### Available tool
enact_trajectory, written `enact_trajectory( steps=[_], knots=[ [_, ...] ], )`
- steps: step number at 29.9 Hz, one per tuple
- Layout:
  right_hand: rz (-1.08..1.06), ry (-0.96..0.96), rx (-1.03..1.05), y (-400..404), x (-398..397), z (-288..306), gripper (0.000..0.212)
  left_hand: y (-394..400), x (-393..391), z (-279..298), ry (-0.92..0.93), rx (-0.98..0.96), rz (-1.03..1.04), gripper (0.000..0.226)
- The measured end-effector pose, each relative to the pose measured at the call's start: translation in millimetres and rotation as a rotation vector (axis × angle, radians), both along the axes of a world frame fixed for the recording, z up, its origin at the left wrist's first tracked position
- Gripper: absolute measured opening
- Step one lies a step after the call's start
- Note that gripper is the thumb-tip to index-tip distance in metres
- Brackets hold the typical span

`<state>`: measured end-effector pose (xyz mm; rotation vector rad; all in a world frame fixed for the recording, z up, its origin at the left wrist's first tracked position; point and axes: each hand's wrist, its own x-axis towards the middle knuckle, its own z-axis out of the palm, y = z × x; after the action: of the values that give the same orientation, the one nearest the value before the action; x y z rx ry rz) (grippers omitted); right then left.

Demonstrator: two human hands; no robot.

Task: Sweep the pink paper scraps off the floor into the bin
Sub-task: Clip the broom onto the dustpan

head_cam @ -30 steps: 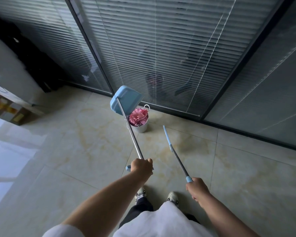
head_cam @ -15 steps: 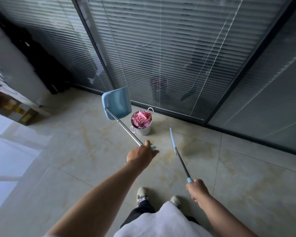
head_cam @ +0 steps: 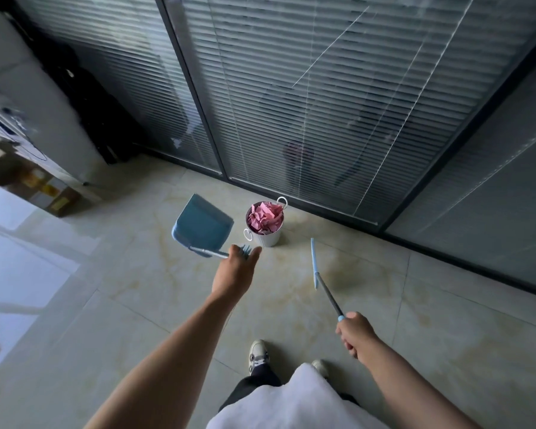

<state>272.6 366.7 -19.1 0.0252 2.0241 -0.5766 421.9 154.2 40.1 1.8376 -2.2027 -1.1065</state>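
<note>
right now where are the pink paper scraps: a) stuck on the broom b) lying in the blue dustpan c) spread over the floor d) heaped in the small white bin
d: the pink paper scraps are heaped in the small white bin by the glass wall, while the blue dustpan beside it shows no scraps.

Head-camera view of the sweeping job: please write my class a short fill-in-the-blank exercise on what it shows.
1. The crumpled paper scraps filling the small white metal bin are ____ in colour.
2. The blue plastic dustpan is held by the ____ hand.
3. The right hand grips the thin blue-headed ____.

Missing words: pink; left; broom
</note>
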Motion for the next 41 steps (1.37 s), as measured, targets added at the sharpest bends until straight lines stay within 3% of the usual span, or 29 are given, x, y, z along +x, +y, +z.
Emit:
enact_trajectory(
  steps=[6, 12, 16, 21, 25, 29, 33, 38, 41],
  knots=[
    [-0.133, -0.087, -0.067, -21.8, 0.6, 17.0, 0.022, -8.4, 19.3, -7.9, 0.058, 0.132, 0.235, 0.054],
    [-0.332, -0.192, -0.198, -42.3, -3.7, 43.1, 0.018, -6.3, 32.8, -26.0, 0.069, 0.280, 0.332, 0.029],
    [-0.295, -0.078, -0.338, -53.4, -13.9, 52.3, 0.008, 2.8, 30.7, -35.9, 0.154, 0.411, 0.381, 0.019],
    [-0.014, 0.361, -0.285, -50.7, -24.7, 74.7, 0.017, 21.0, 11.9, -41.3, 0.210, 0.519, 0.330, 0.007],
    [0.040, 0.543, -0.241, -47.8, -39.8, 96.1, 0.019, 34.4, -8.9, -51.5, 0.190, 0.570, 0.230, 0.009],
    [0.056, 0.657, -0.213, -47.6, -48.3, 116.4, 0.030, 52.1, -29.8, -60.4, 0.178, 0.603, 0.145, 0.009],
    [0.064, 0.718, -0.212, -42.5, -52.3, 122.5, 0.026, 67.4, -46.9, -68.1, 0.119, 0.614, 0.064, 0.005],
    [0.079, 0.718, -0.235, -26.3, -55.8, 115.5, 0.025, 80.2, -71.6, -97.4, 0.014, 0.612, -0.123, 0.034],
    [0.121, 0.717, -0.258, -17.3, -55.0, 112.2, 0.024, 87.9, -82.2, -111.4, -0.016, 0.619, -0.173, 0.030]
  ],
)
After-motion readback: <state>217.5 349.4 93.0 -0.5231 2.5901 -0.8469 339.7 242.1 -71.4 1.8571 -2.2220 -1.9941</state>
